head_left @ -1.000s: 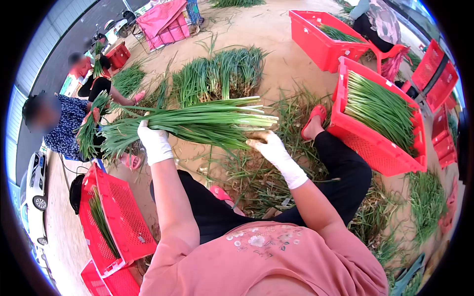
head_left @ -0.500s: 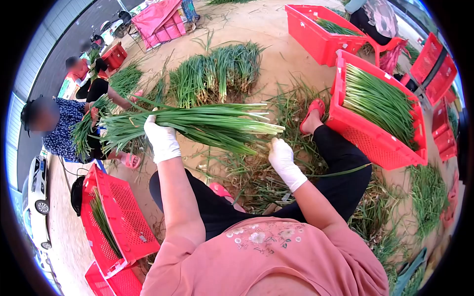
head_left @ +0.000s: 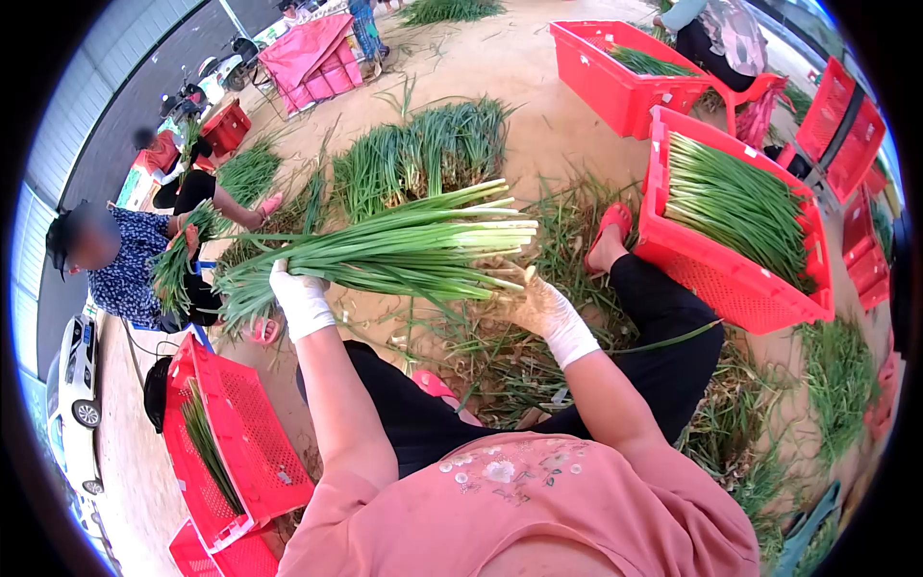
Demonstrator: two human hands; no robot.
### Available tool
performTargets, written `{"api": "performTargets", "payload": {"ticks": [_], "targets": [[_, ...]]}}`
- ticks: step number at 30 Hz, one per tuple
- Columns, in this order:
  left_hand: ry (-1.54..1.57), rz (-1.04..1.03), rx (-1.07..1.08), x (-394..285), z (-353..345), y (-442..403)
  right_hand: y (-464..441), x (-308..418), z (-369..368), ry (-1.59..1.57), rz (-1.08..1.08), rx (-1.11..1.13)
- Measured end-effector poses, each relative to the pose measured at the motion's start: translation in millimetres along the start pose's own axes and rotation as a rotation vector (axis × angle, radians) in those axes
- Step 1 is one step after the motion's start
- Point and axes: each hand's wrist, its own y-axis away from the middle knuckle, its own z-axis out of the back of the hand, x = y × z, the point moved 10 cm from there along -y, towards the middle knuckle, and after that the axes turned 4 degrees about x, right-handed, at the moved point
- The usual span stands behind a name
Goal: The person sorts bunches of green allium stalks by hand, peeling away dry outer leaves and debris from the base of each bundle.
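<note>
My left hand [head_left: 300,296], in a white glove, is closed around the leafy part of a bunch of garlic chives [head_left: 385,252]. The bunch lies across in front of me, its pale stem ends fanned out to the right. By those ends is my right hand [head_left: 538,310], gloved and stained brown on the palm and fingers. Its thumb stands up and the fingers reach out flat under the stem tips; whether they touch is unclear. Beyond the bunch, a heap of untrimmed chives [head_left: 423,154] lies on the ground.
A red crate [head_left: 740,284] of neatly laid chives stands at my right, with another red crate [head_left: 615,91] behind it. More red crates [head_left: 240,423] are at my left. Leaf scraps [head_left: 519,375] litter the ground between my legs. A person in a patterned top [head_left: 125,260] sits at left holding chives.
The bunch has shifted slightly left, and its stem ends have spread and tilted upward. My right hand has turned, opening from a closed shape to show its stained palm.
</note>
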Motion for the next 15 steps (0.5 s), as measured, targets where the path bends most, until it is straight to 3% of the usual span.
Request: {"api": "performTargets", "payload": {"ticks": [1,3,4,6,9,11,13,15], "targets": [[0.143,0.089,-0.023,8.6,-2.0,4.7,-4.9,-7.3,-9.0,-0.014,-0.078,0.046],[-0.176,-0.060,0.022,0.2,6.5,8.9,-4.4,-5.2,-5.3,0.180,-0.045,-0.090],[-0.178,-0.060,0.022,3.9,11.2,6.7,-5.1,-5.3,-1.5,0.178,-0.045,-0.090],[-0.112,-0.046,-0.026,13.4,27.8,2.6,2.0,-14.3,31.6,0.321,-0.185,-0.273],[0.022,-0.010,0.001,16.8,24.7,6.2,9.1,-23.9,40.7,0.231,-0.236,-0.312],[0.006,-0.042,0.009,14.5,21.5,10.6,12.2,-25.6,39.5,0.318,-0.220,-0.305],[-0.010,-0.072,0.018,16.5,23.7,9.4,22.5,-24.5,43.8,0.291,-0.177,-0.435],[0.219,0.083,0.048,41.5,30.3,-0.1,23.3,-25.8,44.8,0.285,-0.175,-0.443]]}}
